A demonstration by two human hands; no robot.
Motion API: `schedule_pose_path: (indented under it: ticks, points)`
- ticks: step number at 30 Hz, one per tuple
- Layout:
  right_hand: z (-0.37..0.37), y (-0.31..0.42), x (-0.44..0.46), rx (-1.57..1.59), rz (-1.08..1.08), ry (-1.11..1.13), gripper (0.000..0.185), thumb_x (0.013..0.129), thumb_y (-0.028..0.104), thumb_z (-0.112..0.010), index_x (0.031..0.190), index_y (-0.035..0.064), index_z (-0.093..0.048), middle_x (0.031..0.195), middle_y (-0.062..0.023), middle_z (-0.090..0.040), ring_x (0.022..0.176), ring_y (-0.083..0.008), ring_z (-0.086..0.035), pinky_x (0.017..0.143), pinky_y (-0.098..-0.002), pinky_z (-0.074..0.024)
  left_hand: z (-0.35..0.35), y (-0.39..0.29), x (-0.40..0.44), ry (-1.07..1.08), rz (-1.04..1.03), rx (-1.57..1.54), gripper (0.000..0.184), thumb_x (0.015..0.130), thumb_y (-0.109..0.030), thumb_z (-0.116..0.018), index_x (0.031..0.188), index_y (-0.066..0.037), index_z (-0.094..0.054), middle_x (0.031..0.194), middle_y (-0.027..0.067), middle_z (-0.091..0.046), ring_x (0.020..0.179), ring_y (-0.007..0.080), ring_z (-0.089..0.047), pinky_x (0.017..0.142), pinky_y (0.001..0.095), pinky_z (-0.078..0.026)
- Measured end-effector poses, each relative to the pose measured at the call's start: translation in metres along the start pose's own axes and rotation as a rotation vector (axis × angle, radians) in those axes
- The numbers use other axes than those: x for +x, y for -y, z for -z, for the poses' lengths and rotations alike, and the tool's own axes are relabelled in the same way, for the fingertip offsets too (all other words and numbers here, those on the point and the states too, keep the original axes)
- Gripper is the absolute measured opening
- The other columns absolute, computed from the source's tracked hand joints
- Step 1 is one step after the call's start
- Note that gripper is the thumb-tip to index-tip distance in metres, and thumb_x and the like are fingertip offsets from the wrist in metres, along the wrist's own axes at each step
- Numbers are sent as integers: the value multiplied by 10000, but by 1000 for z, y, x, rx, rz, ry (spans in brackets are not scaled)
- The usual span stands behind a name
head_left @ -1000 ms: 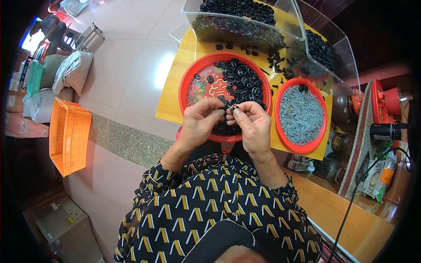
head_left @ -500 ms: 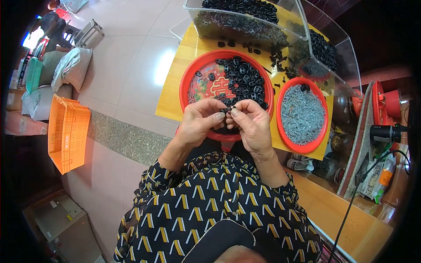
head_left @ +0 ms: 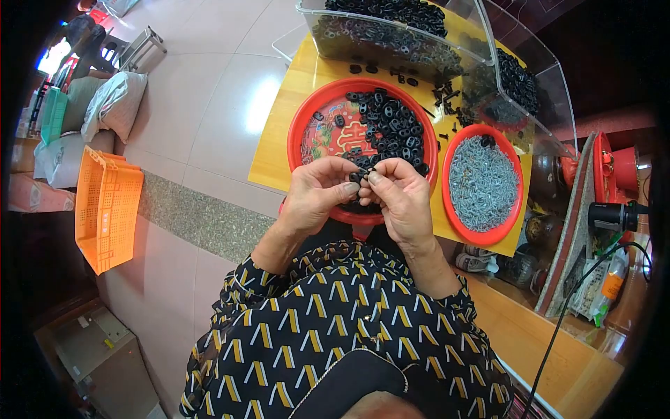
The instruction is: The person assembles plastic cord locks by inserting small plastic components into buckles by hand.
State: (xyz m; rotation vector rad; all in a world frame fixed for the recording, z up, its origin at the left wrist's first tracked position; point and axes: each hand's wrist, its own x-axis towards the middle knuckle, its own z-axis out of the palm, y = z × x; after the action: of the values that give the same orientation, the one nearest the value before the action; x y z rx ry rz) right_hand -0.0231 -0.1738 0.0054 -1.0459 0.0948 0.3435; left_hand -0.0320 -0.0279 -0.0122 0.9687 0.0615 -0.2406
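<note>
Above the near edge of a red round tray [head_left: 301, 126], my left hand [head_left: 317, 192] pinches a small black part [head_left: 355, 177]. Fingertips almost touching it, my right hand [head_left: 401, 195] is closed in a pinch on a small dark piece, too small to name. Many black two-hole parts [head_left: 401, 129] lie in the tray, mostly on its right side, over a red and gold pattern. Right of my right hand, a red oval tray [head_left: 447, 202] holds a heap of small silvery metal pieces [head_left: 485, 185] with a black bit on top.
Clear bins [head_left: 412, 42] of black parts stand at the back of the yellow table [head_left: 272, 150], with loose black pieces [head_left: 447, 98] before them. An orange crate [head_left: 108, 213] and white sacks [head_left: 115, 105] are on the left. A person [head_left: 84, 42] is at the far left.
Both hands stay over the tray, and their fingertips have shifted slightly around the small parts. The view has moved a little, so the trays and bins appear slightly further right.
</note>
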Motion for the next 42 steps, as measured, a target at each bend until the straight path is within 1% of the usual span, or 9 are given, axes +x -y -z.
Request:
schedule_pose_path:
  ticks: [5,9,12,14,17,26,30,36,42]
  points:
    - [2,1,0,-42,33,2,71,812,45,-546,866,1,-530,744,-50,-577,626,-90,-554,565,-209,-472,7,4,-1,61,22,38,160,800,-25,-564,949,8,-513,792,58,-584,665,99,-551,579,193,-445]
    - [8,8,-1,-77,24,-19,81,807,46,-554,869,-3,-535,729,-42,-570,611,-86,-547,545,-202,-467,8,-1,-3,37,47,31,169,805,-24,-557,964,-2,-503,792,64,-583,651,104,-551,574,200,-450]
    - [8,10,-2,-102,15,-7,93,797,45,-568,871,-3,-538,723,-33,-566,593,-76,-539,516,-192,-459,10,-2,-4,23,6,0,195,795,-9,-562,984,-6,-512,794,62,-583,646,107,-554,578,205,-459]
    - [5,10,-4,-186,28,-29,88,800,37,-558,872,-9,-540,703,-40,-567,565,-81,-541,494,-187,-448,13,-1,-4,66,-19,28,243,779,3,-578,1016,-1,-524,799,57,-584,655,105,-557,586,209,-468]
    - [2,8,-5,-243,23,-24,92,793,27,-559,873,-12,-541,699,-35,-565,558,-73,-535,498,-182,-448,16,1,-6,89,-6,26,282,765,8,-593,1041,0,-537,813,54,-587,672,102,-560,600,208,-472]
    - [-1,7,-5,-369,31,-27,75,780,-2,-557,854,-2,-544,688,-16,-553,559,-52,-524,486,-166,-443,13,-1,-8,61,21,76,307,763,2,-597,1064,6,-535,871,44,-586,735,91,-558,663,216,-486]
    - [1,6,-5,-391,34,-23,68,779,-2,-557,846,-2,-546,688,-16,-553,558,-51,-523,486,-165,-442,12,-1,-8,70,17,56,305,764,10,-592,1063,8,-534,870,40,-583,742,87,-554,664,213,-483]
    - [2,7,-6,-426,16,-15,64,777,4,-559,840,-1,-546,676,-9,-548,554,-46,-519,483,-160,-434,10,0,-9,75,-22,156,293,772,26,-574,1061,16,-531,861,35,-580,744,75,-542,657,202,-470]
    - [2,6,-5,-491,66,2,58,774,12,-564,830,5,-550,662,-1,-540,547,-38,-510,479,-154,-419,8,-1,-10,83,-47,203,287,778,28,-563,1063,22,-529,853,31,-576,742,74,-537,661,204,-462]
